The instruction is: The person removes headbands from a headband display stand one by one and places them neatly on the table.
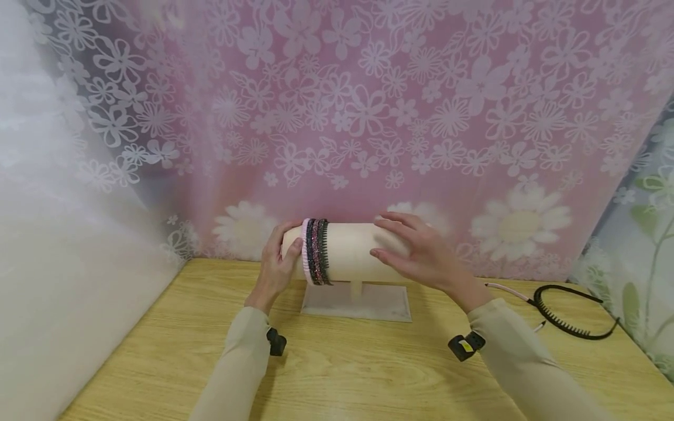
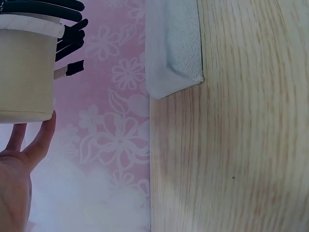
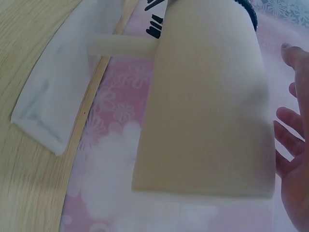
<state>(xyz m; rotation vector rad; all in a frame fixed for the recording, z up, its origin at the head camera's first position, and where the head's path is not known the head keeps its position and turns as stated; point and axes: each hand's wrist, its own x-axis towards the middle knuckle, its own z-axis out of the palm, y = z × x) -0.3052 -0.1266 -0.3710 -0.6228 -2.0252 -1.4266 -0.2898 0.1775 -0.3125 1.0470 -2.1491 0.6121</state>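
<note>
A cream cylindrical headband display stand (image 1: 350,251) stands on a flat white base (image 1: 358,304). Toward its left end sit several headbands side by side: a pale pink ribbed one (image 1: 305,251) outermost, then dark glittery ones (image 1: 317,254), with black comb teeth at the right edge. My left hand (image 1: 276,257) grips the cylinder's left end, thumb in front at the pink headband, other fingers around the top and back. My right hand (image 1: 416,251) is by the cylinder's right end with fingers loosely extended, holding nothing. In the right wrist view, its fingers (image 3: 289,130) are alongside the cylinder.
On the wooden table (image 1: 337,368) at the right lies a black toothed headband (image 1: 574,334), beside a pale pink headband (image 1: 508,289) partly hidden by the right forearm. A pink floral curtain (image 1: 368,117) hangs right behind the stand. White fabric (image 1: 63,234) borders the left side.
</note>
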